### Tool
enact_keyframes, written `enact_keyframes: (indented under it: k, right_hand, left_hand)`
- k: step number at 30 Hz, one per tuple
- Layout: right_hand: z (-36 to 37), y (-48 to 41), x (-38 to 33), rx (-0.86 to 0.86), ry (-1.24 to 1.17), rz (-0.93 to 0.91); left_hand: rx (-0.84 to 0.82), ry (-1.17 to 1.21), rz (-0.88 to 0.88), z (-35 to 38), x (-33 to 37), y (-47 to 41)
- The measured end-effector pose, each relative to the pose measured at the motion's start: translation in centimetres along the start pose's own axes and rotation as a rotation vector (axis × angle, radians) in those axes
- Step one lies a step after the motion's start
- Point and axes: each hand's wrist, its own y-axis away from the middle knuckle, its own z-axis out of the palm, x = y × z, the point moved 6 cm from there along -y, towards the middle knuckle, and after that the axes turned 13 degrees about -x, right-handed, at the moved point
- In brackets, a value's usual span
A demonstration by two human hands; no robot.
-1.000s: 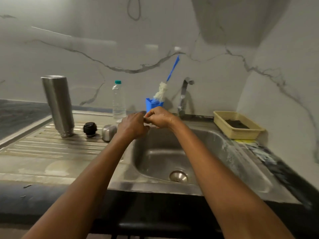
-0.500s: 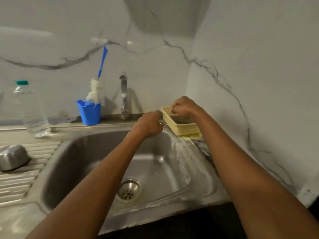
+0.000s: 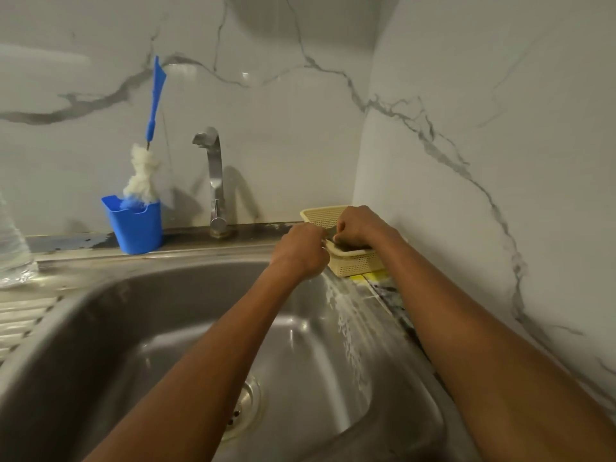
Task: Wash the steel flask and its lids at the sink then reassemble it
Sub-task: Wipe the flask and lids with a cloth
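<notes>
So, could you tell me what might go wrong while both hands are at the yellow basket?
The basket sits right at the sink rim, so the right hand tugging the dark pad inside could tip it into the basin. The left hand, close against its near edge, might also knock it.

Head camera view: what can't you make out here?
- The right hand covers what lies in the yellow basket.
- The left hand shows its back, so its grip is hidden.
- The plastic bottle is cut off by the left edge.
- The flask and lids are out of frame.
</notes>
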Motion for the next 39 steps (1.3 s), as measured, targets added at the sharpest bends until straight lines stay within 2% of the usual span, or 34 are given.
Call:
enact_keyframes:
  k: [5,9,15,24,28,31,33,35,39]
  right_hand:
    - [1.0,-0.8,-0.5,-0.027,0.130,0.021]
    - [0.6,-0.4,-0.6,0.079,0.105,0.035]
    - [-3.5,1.1,0.1,0.247,-0.237,0.087]
    - [-10.7,9.8,-4.3,0.322,-0.530,-0.061]
    - [-11.2,14.7,-8.6,0.167,-0.630,-0.181]
    - [-9.5,17.9,-11.8,0.012,-0.773,-0.272]
    - [-7.9,19.3,-13.7,-0.056,-0.843,-0.318]
    - [-6.2,20.0,-15.2,-0.100,-0.882,-0.326]
    - [-2.3,20.4,-18.4,-0.198,-0.951,-0.346]
  left_hand:
    - [0.014,0.047,0.018,-0.2,-0.5,-0.1]
    - [-0.006,0.027,0.019,0.1,-0.4,-0.1]
    - [-0.066,0.005,0.023,-0.7,-0.2,0.3]
    - [0.073,0.248,-0.052,-6.0,0.5,6.1]
    - [0.214,0.673,-0.011,-9.0,0.2,10.8]
    - [0.187,0.933,0.044,-10.3,-0.5,15.1]
    - [0.136,1.021,-0.006,-10.2,-2.2,17.6]
    - [0.178,1.114,-0.074,-10.3,-4.3,19.9]
    - [0.275,1.025,-0.174,-11.6,-8.0,23.4]
